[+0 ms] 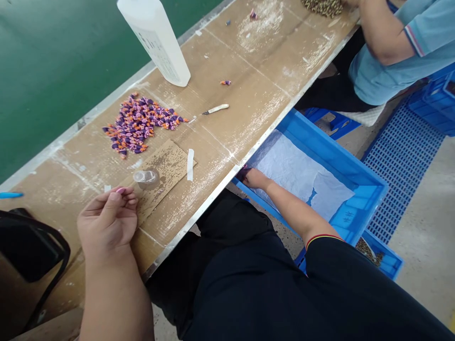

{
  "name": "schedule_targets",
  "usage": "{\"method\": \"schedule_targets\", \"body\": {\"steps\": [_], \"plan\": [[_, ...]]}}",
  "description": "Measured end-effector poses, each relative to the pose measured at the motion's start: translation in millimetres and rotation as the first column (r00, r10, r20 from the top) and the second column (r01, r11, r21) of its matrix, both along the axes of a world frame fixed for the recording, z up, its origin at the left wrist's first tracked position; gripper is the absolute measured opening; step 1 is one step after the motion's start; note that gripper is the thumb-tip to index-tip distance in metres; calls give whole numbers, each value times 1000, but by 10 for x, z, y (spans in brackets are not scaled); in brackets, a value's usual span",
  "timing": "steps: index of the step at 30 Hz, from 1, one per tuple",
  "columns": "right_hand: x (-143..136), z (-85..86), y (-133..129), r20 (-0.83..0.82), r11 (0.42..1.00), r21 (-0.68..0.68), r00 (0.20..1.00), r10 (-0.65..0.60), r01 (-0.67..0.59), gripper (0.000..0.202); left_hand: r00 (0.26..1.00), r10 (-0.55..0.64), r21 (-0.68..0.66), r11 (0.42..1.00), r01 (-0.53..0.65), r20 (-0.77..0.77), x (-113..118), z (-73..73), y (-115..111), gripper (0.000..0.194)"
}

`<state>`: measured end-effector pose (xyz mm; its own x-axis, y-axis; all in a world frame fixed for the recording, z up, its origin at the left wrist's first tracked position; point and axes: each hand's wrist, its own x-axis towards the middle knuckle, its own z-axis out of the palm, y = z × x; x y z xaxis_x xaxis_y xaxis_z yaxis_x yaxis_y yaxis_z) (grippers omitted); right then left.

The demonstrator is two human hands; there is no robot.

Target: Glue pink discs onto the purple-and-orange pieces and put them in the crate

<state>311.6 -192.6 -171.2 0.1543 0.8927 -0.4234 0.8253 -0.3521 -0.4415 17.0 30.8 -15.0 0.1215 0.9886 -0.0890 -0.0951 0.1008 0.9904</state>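
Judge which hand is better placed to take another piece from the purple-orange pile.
Probably left: the left hand rests on the table near the pile, though it pinches a pink piece. The right hand is down in the blue crate.

Worn workbench (249, 71) (scuffed), green floor (53, 61).

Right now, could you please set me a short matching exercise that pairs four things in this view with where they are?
Things:
1. left hand
2. right hand
3. white bottle
4. small knife

Places:
A. inside the blue crate
B. lying flat right of the purple and orange pieces
C. standing at the table's far edge
D. over the table's near edge, pinching a small pink piece

Pairs: 1-D, 2-A, 3-C, 4-B
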Motion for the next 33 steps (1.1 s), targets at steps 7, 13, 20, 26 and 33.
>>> {"method": "schedule_targets", "body": {"steps": [7,13,20,26,33], "plan": [[32,-7,-34,79,999,-4,996,-37,38,30,1000,0,-26,1000,0,-7,28,51,-32,62],[24,-20,-36,132,999,-13,990,-41,43,37,999,43,-85,995,-45,-18,116,124,-66,69],[-4,-15,-36,167,998,-24,984,-57,62,40,998,59,-105,993,-62,-23,132,166,-96,71],[19,-30,-61,174,997,-8,982,-69,71,37,998,61,-109,992,-62,-15,138,159,-83,71],[115,-19,-75,199,994,53,975,-103,94,36,999,40,-84,996,-40,-7,99,142,-77,70]]}}
